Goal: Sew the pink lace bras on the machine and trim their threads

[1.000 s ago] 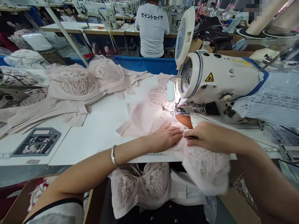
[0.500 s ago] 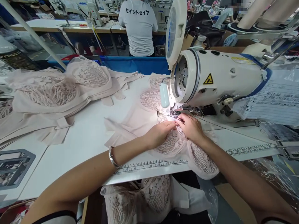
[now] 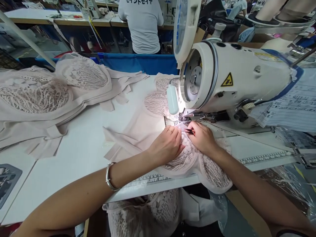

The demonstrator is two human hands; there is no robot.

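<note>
We note a pale pink lace bra (image 3: 184,161) on the desk (image 3: 81,141), just in front of the needle end of a white sewing machine (image 3: 237,82); its right-hand cup laps over the desk's front edge. Our left hand (image 3: 169,143) is closed, fingertips pinched on the bra's upper lace; we record a ring on one finger and a silver bangle (image 3: 108,176) at the wrist. Our right hand (image 3: 201,138), just beside it, is clamped on a small dark pointed tool (image 3: 189,131), tip towards the left fingers. A pale lamp (image 3: 172,100) hangs above, with bright light at the needle. Left on the desk: a stack of similar bras (image 3: 84,77). Below the front edge we see another lace bra (image 3: 163,210), partly hidden. Beyond a blue cloth (image 3: 138,64), a person in a grey shirt (image 3: 142,28) faces away.
</note>
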